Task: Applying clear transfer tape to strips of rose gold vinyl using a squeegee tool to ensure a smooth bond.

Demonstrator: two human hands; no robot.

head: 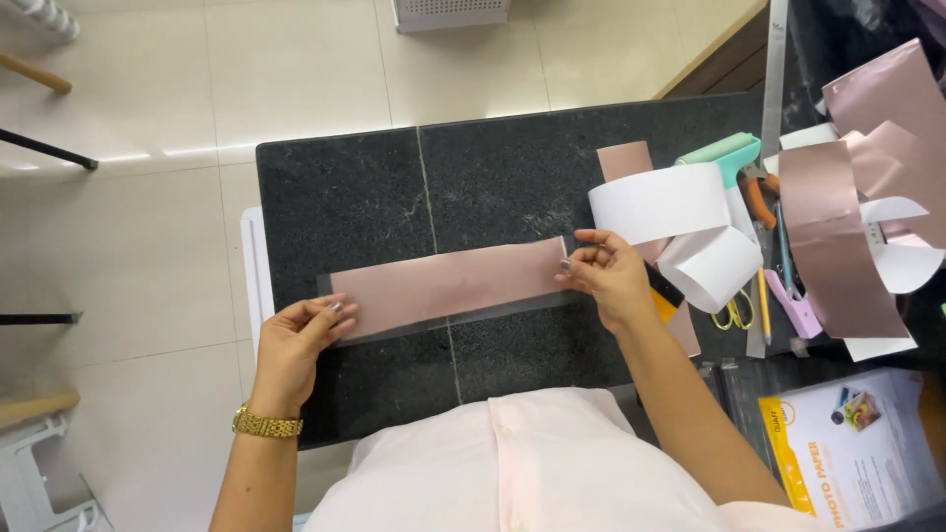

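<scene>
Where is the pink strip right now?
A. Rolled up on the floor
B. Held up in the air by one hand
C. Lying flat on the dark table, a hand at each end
C: the pink strip lies flat on the dark table, with the left hand at one end and the right hand at the other.

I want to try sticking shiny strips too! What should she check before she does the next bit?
1. Left hand pins the pink strip's left end: ok.
2. Right hand pinches the right end: ok.
3. Strip lies flat, no visible wrinkles: ok.
4. Strip lined up on the clear sheet beneath: cannot tell.
5. Dark table around the strip free of scraps: ok.
6. Curled white paper clear of the strip: not ok, it sits right by the right hand.
</scene>
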